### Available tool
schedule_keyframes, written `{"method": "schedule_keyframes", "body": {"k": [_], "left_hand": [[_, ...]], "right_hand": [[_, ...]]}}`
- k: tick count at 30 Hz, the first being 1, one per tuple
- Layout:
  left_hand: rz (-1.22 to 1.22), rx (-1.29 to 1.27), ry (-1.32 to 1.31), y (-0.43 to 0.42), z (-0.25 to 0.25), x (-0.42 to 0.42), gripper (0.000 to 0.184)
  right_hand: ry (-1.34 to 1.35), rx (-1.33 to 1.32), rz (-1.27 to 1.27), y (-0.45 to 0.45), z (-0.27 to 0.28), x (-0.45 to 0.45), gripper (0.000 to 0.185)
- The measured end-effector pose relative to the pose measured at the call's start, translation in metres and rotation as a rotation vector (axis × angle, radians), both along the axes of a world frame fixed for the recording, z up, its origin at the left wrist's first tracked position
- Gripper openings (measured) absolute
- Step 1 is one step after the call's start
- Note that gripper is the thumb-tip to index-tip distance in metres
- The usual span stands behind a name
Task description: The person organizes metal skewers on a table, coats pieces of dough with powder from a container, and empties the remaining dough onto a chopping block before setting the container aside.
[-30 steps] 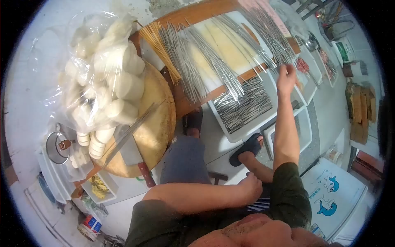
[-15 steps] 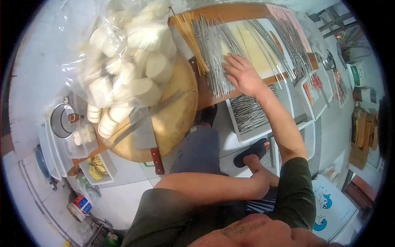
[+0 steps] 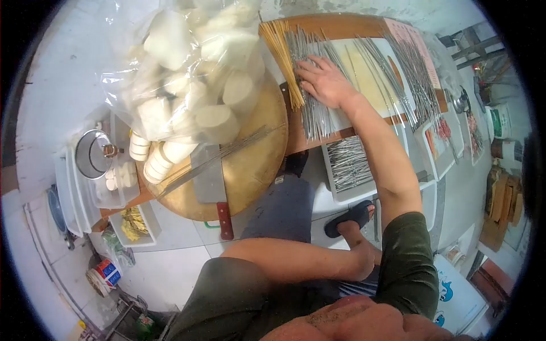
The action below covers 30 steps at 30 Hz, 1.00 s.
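Observation:
My right hand [image 3: 325,84] lies palm down on a row of thin metal skewers [image 3: 317,116], its fingers spread. Just left of the fingertips are yellowish bamboo sticks [image 3: 282,54]. The skewers lie across a wooden board [image 3: 341,136] and a white cutting board [image 3: 364,71]. My left hand [image 3: 364,264] is low in the view by my bent leg, at the end of a forearm laid across my lap; its fingers cannot be made out. More metal skewers [image 3: 418,79] lie at the right end of the board.
Left stands a round chopping block [image 3: 256,170] with a cleaver [image 3: 209,182], long thin skewers and a clear bag of white chunks [image 3: 216,122]. A white tub [image 3: 348,165] of metal skewers sits below the board. Trays of reddish pieces [image 3: 443,129] are at right.
My right hand has moved left from the right-hand skewers onto the left-hand row, and its fingers have spread. The whole view has shifted, so the board and block appear further right.

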<state>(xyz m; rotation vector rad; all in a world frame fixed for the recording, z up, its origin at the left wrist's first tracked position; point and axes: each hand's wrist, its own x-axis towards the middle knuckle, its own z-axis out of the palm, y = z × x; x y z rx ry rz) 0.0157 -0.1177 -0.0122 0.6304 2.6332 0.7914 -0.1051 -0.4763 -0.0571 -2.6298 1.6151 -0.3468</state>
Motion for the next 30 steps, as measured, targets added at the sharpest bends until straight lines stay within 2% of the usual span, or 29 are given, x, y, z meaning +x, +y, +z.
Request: {"method": "schedule_keyframes", "body": {"k": [4, 9, 18, 22, 24, 30], "left_hand": [[0.026, 0.075, 0.011, 0.000, -0.004, -0.002, 0.024], [0.045, 0.137, 0.050, 0.005, -0.013, -0.005, 0.022], [0.059, 0.209, 0.124, 0.026, -0.041, -0.012, 0.018], [0.192, 0.263, 0.195, 0.037, -0.054, -0.011, 0.015], [0.345, 0.298, 0.284, 0.028, -0.041, -0.001, 0.012], [0.064, 0.074, 0.055, -0.013, 0.016, -0.009, 0.025]], "right_hand": [[0.090, 0.047, 0.055, -0.005, -0.001, 0.010, 0.042], [0.067, 0.064, 0.012, 0.000, -0.017, 0.001, 0.047], [0.172, 0.127, -0.039, 0.001, -0.007, -0.017, 0.050], [0.129, 0.131, -0.052, 0.006, -0.008, -0.040, 0.049], [0.107, 0.120, -0.050, 0.008, -0.007, -0.052, 0.048], [0.072, 0.081, -0.089, 0.004, -0.002, -0.051, 0.047]]}}
